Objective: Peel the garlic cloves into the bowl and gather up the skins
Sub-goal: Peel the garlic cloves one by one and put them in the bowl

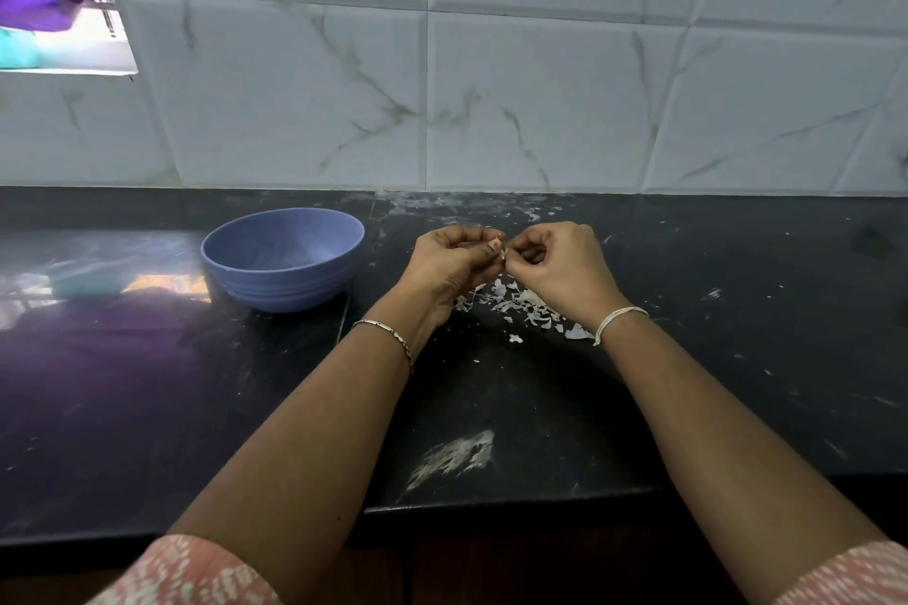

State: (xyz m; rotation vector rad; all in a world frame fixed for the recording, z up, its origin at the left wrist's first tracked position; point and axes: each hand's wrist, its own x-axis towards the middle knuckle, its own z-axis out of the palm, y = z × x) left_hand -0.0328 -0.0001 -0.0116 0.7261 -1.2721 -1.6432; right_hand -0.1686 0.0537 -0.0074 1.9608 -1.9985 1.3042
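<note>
left hand [452,263] and right hand [560,266] meet, fingers pinching a clove [502,253]; skins [523,305] lie beneath, bowl [275,283] at nine o'clock.

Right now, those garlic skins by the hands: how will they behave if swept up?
The garlic skins look thin and flaky, so probably very light and apt to scatter. They lie as small curled scraps, likely floppy and hard to pinch singly. The counter looks smooth, so they should slide easily.
</note>
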